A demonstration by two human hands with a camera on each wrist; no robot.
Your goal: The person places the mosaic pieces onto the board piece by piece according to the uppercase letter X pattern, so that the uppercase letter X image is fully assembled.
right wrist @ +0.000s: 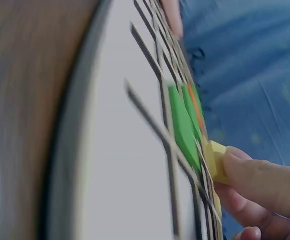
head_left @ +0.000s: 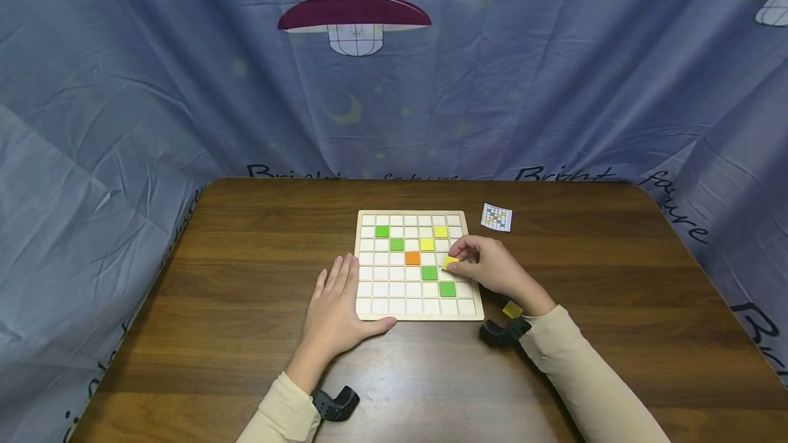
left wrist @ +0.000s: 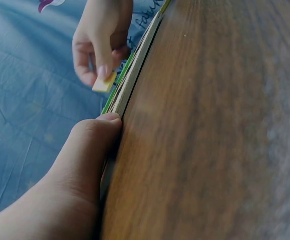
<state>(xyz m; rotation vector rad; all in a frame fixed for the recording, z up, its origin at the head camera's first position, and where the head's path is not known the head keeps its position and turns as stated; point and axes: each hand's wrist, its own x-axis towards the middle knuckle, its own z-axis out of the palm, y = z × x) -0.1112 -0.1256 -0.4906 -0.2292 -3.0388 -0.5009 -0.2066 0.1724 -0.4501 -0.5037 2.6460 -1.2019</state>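
Observation:
A square wooden grid board (head_left: 418, 318) lies on the table, most of its cells white. Green tiles (head_left: 382, 231) and an orange tile (head_left: 412, 258) sit in a diagonal line, and yellow tiles (head_left: 427, 244) lie in cells on the upper right. Between thumb and fingers, my right hand (head_left: 492, 266) pinches a yellow tile (right wrist: 217, 161) over the board's right part; the left wrist view shows this tile (left wrist: 103, 84) tilted. My left hand (head_left: 334, 307) rests at the board's lower left corner, fingers straight along the left edge, thumb (left wrist: 107, 120) against the front edge.
Another yellow tile (head_left: 512, 309) lies on the table beside my right wrist. A small card (head_left: 496, 217) printed with a coloured grid is just beyond the board's upper right corner. The brown wooden table (head_left: 258, 238) ends at a blue curtain (head_left: 185, 87).

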